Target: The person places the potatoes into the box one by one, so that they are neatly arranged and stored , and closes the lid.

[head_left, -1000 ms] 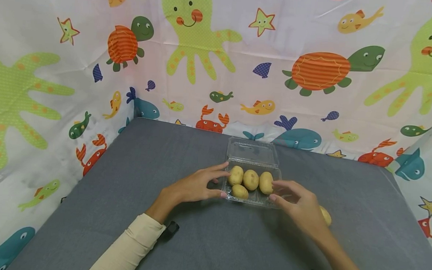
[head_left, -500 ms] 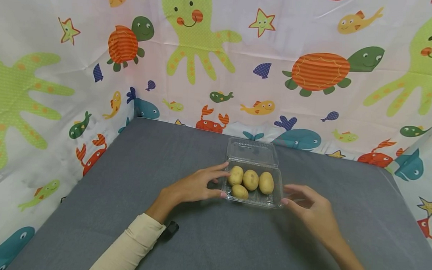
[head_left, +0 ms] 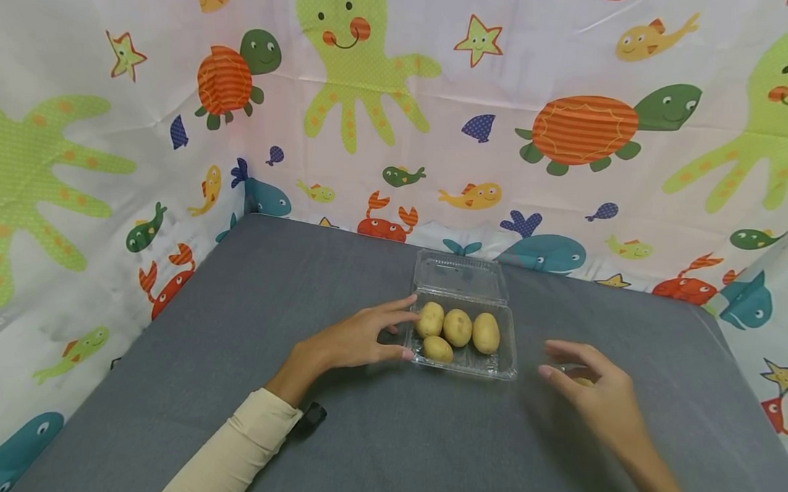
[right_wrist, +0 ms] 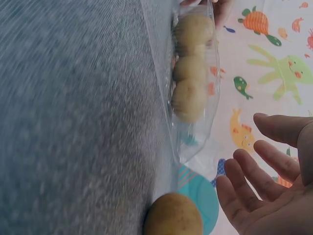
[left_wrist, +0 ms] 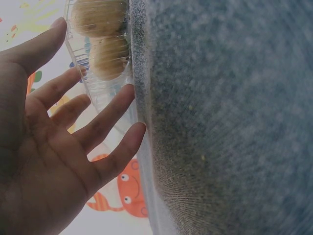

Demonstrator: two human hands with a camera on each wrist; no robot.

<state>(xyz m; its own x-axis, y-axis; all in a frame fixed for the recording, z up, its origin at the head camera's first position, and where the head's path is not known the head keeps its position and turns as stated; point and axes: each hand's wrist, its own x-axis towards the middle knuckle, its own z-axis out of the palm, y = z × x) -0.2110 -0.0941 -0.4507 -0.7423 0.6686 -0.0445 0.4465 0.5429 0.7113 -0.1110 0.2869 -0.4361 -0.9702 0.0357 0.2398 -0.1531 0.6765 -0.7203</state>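
Note:
A clear plastic clamshell box lies in the head view with its lid folded back. Several potatoes sit inside it, among them one potato at the right and a smaller potato at the front. My left hand touches the box's left side, its fingers spread and relaxed. To the right of the box, my right hand hovers with loosely bent fingers and holds nothing. Close to it lies a loose potato on the table, mostly hidden behind the hand in the head view.
A grey cloth covers the table. Behind and at both sides hangs a white curtain printed with sea animals, close to the box's lid.
My right hand has moved away from the potato at the box's right, out past the box edge and rightward to the loose potato. My left hand and the box have stayed still.

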